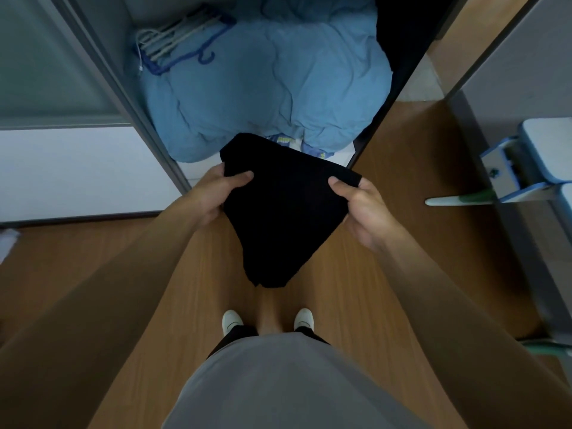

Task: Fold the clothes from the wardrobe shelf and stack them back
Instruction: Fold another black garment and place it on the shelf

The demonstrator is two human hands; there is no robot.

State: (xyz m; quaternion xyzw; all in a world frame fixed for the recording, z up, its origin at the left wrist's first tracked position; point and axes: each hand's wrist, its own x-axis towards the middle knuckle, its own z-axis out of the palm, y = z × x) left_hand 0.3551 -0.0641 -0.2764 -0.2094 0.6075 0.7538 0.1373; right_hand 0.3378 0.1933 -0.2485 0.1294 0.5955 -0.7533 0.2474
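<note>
**Black garment held at the mouth of the wardrobe**

Black garment point(284, 212), centre of the frame, is held in the air over the wooden floor point(387, 243) just below the open wardrobe point(130, 97). The left hand point(213, 193) grips its left edge and the right hand point(363, 209) its right corner. Each thumb lies on top of the cloth with the fingers curled beneath. The upper edge spans the gap between the two hands. The long axis runs down the frame from that edge to a narrow hanging tip above the white shoes point(232, 320).

A blue duvet point(272, 88) fills the compartment directly above the garment, with hangers point(173, 41) at upper left. The left hand sits slightly higher in the frame, nearer the opening. The hanging tip probably has to come up to the held edge for the next fold.
</note>
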